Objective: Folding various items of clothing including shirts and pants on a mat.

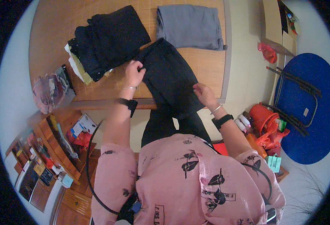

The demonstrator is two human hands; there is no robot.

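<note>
A black folded garment (173, 73), perhaps trousers, lies slanted in front of me, its near end hanging over the front edge of the mat-topped bed or table (108, 91). My left hand (134, 73) pinches its left edge between thumb and fingers. At the right edge, my right hand (205, 94) holds the cloth near the lower corner. Left of it is a stack of folded dark clothes (113, 39), with white and yellowish cloth (79, 67) showing beneath. A folded grey garment (189, 26) lies behind, at the far right of the surface.
A crumpled bundle of patterned fabric or plastic (51, 91) sits at the left edge. Wooden shelves (60, 140) with various items stand at lower left. On the right are a folded blue round table (308, 112), red buckets (262, 115) and a cardboard box (272, 25).
</note>
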